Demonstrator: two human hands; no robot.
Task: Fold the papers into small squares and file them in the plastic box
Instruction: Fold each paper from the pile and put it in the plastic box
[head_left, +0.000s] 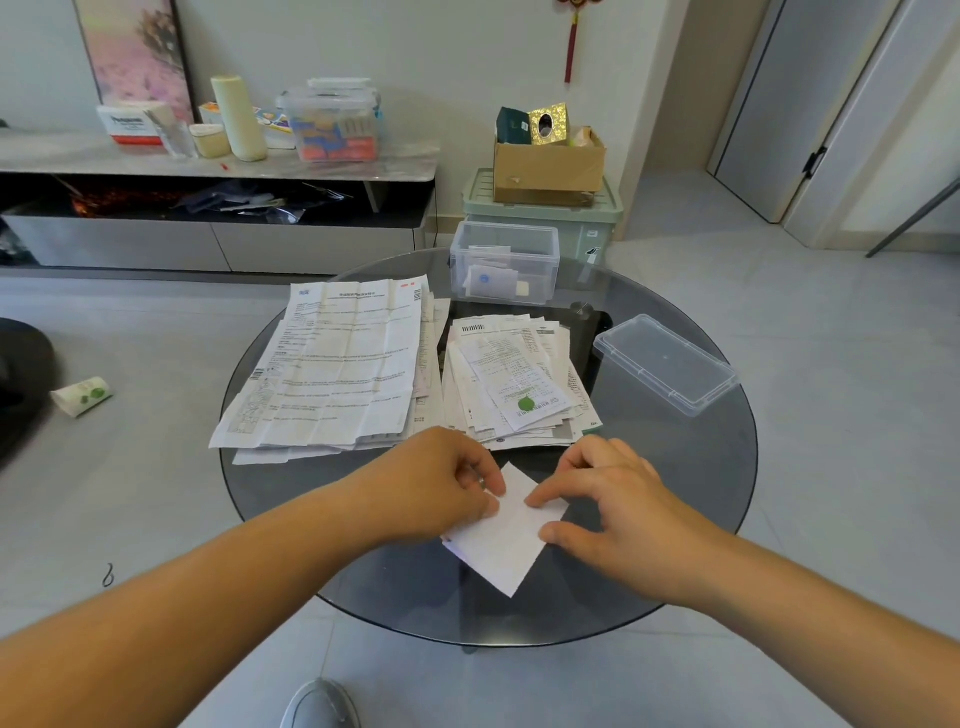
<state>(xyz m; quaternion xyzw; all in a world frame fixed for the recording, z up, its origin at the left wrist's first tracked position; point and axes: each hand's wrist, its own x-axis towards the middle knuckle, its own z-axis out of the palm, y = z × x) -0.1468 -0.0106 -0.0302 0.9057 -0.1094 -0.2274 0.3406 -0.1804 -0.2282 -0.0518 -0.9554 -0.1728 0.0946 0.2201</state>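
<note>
Paper folding at the desk (675, 493). The folded paper (506, 540) is lying white side up, turned like a diamond, on the near part of the glass top, between both hands.

The left grip (441, 478) is clenching on the paper's upper-left edge, fingers curled in and thumb and fingertips pinching it. A ring is showing on one finger. The right grip (613, 499) is grasping the paper's right corner, index tip and thumb tip bearing down on either side of it, other fingers bent and lifted.

The plastic box (550, 260) is sitting open at the far edge of the desk, well apart from the hands, with a few folded papers already standing inside. Its clear lid (665, 364) is lying at the right side of the desk.

Two stacks are waiting between box and hands: large creased sheets (337, 364) on the left, smaller receipts (514, 379) just beside them on the right, with the near edges close to the knuckles.

A paper roll (83, 396) is lying on the floor far left.
</note>
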